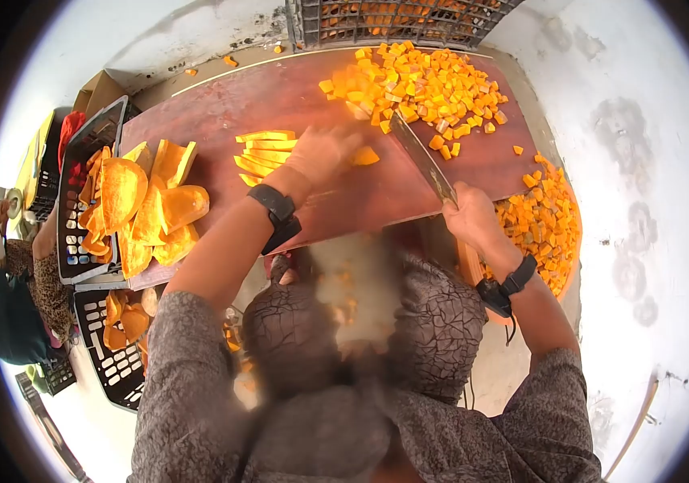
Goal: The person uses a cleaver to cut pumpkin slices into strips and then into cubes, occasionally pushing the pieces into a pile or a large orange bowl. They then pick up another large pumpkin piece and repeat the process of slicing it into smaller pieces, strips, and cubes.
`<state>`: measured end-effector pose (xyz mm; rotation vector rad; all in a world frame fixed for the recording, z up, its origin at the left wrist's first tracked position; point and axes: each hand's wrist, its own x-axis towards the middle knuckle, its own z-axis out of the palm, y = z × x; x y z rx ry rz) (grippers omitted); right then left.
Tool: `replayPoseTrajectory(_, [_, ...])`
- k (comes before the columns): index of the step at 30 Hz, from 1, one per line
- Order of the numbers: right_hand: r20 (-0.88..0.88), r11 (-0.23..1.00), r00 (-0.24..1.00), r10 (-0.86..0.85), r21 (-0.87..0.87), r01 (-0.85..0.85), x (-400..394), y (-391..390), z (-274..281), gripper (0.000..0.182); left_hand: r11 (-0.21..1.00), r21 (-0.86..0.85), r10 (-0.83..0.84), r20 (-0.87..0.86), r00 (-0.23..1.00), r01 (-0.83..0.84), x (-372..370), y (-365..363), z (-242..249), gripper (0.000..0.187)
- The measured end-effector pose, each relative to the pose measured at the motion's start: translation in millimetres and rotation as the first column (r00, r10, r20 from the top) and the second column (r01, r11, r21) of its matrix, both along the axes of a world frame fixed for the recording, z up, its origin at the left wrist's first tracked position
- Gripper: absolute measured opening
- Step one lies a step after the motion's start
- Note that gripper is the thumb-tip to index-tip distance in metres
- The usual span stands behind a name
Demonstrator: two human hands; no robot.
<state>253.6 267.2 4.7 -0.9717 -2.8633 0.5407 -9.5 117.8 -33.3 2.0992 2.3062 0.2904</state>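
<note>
My right hand [473, 216] is closed around the handle of a knife [423, 159], its blade slanting up and left over the reddish board [296, 213]. The blade's tip reaches the edge of a heap of pumpkin cubes [445, 84]. My left hand [320, 157] is over the middle of the board, fingers smeared by motion. Left of it lie several cut pumpkin strips [262, 153]; an orange pumpkin piece [365, 156] shows right at its fingertips. Some cubes near the blade are blurred too.
Large pumpkin slabs [163, 205] pile on the board's left end, beside a black crate [67, 217]. A lower crate [103, 362] holds more pieces. An orange tub [466, 264] of cubes stands right. Another crate [304, 32] is behind. A person [18, 310] is at far left.
</note>
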Motion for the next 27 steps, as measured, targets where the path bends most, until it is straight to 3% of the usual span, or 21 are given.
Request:
replayPoseTrajectory(5, [0.030,0.999,1.000,-0.006,0.034,0.005,-1,5,-3,0.020,0.992,0.104,0.056,0.131,0.990,-0.070,17,-23,-1,0.052])
replayPoseTrajectory(8, [0.052,0.999,0.998,0.023,0.021,-0.024,-6,0,0,0.019,0.990,0.053,0.115,0.190,0.975,-0.127,24,-32,5,0.055])
replayPoseTrajectory(13, [-0.132,0.997,0.991,0.027,-0.064,-0.036,-19,11,10,0.023,0.977,0.047,0.192,0.248,0.949,-0.210,32,-31,3,0.054])
replayPoseTrajectory(18, [-0.148,0.994,0.988,0.038,-0.094,-0.052,-28,1,58,0.023,0.958,0.082,0.229,0.350,0.908,-0.273,37,-31,-11,0.049])
replayPoseTrajectory(20, [-0.171,0.995,0.984,0.051,-0.075,-0.065,-33,-3,73,0.023,0.955,-0.009,0.282,0.336,0.899,-0.296,39,-23,1,0.047])
replayPoseTrajectory(23, [-0.167,0.995,0.981,0.100,0.024,-0.097,-39,-16,77,0.022,0.970,0.022,0.214,0.395,0.893,-0.242,44,-25,12,0.047])
replayPoseTrajectory(27, [-0.105,0.991,0.987,0.123,-0.034,-0.128,-38,-31,58,0.022,0.966,0.093,0.180,0.423,0.888,-0.241,39,-28,-1,0.041])
